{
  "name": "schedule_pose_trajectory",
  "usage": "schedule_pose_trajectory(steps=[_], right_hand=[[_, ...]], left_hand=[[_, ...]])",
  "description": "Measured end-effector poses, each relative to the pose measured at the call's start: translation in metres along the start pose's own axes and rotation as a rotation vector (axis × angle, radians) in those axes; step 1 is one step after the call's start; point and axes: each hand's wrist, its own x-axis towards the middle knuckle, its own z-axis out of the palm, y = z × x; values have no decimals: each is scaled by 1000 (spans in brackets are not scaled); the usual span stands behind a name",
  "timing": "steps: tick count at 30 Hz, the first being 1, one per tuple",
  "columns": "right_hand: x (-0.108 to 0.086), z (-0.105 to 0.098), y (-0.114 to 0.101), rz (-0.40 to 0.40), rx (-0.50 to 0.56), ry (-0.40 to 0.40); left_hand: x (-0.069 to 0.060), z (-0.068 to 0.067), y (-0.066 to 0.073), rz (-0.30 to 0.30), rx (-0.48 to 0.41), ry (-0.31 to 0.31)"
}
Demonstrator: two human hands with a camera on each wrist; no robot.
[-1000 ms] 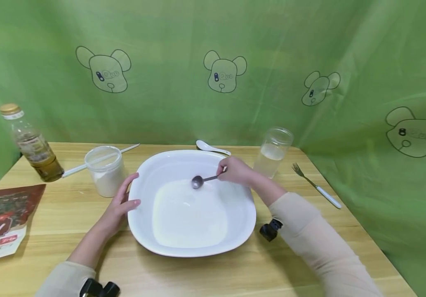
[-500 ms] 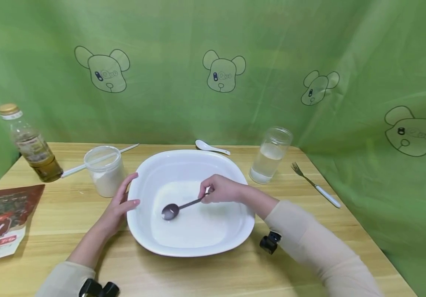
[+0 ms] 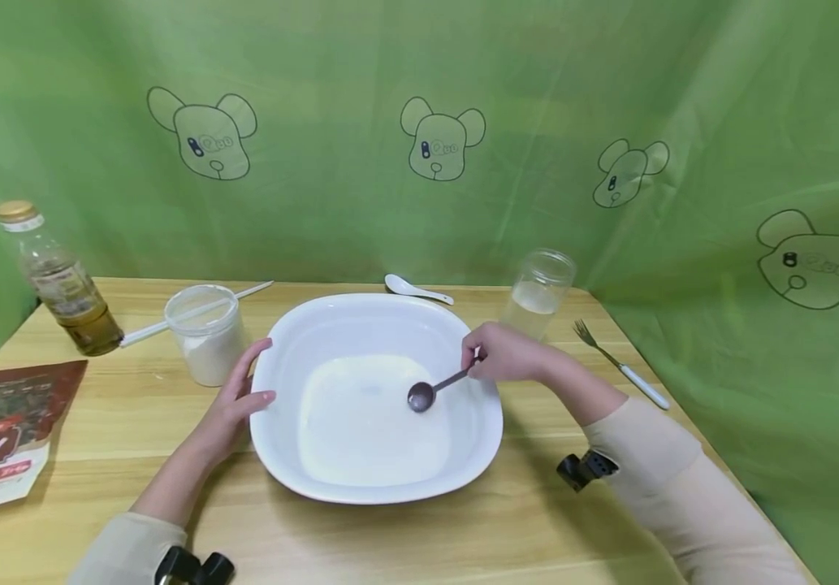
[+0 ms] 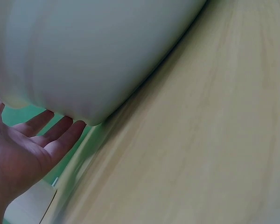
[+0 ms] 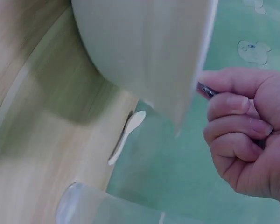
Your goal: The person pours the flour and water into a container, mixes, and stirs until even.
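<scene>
A white basin (image 3: 375, 309) stands on the table with a whitish substance across its bottom. My left hand (image 3: 232, 406) grips its left side, thumb over the rim; in the left wrist view, the fingers (image 4: 60, 135) touch the outer wall. At the right side, my right hand (image 3: 503, 351) pinches the handle of a dark metal spoon (image 3: 421, 396), whose bowl is down inside the basin. The right wrist view shows the curled right hand (image 5: 247, 126) round the handle, while the basin wall (image 5: 144, 46) hides the spoon's bowl.
Left of the basin are a jar of white powder (image 3: 210, 349), a white stick (image 3: 144, 333), an amber bottle (image 3: 71, 301) and a red-brown pouch (image 3: 2, 439). A white spoon (image 3: 419, 290) lies behind it. A glass of cloudy liquid (image 3: 536, 296) and a fork (image 3: 620, 366) are right.
My right hand has swept the dark spoon toward the near left in the basin, then back to the right. The left hand has kept its place on the rim.
</scene>
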Motion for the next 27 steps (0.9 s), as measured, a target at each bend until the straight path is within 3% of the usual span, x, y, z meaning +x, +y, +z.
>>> schedule_pose_trajectory(steps=[6, 11, 14, 18, 23, 27], right_hand=[[23, 7, 4, 85, 2, 122], [51, 24, -2, 14, 34, 176], [62, 35, -9, -39, 115, 127], [66, 46, -20, -52, 245, 28], [56, 49, -27, -44, 359, -101], [41, 43, -26, -43, 367, -196]], left_hand=[[1, -1, -2, -7, 1, -5], [1, -1, -3, -11, -5, -1], [1, -1, -3, -10, -6, 0], [1, -1, -2, 1, -3, -1], [0, 0, 0, 7, 2, 1], [0, 0, 1, -1, 1, 4]])
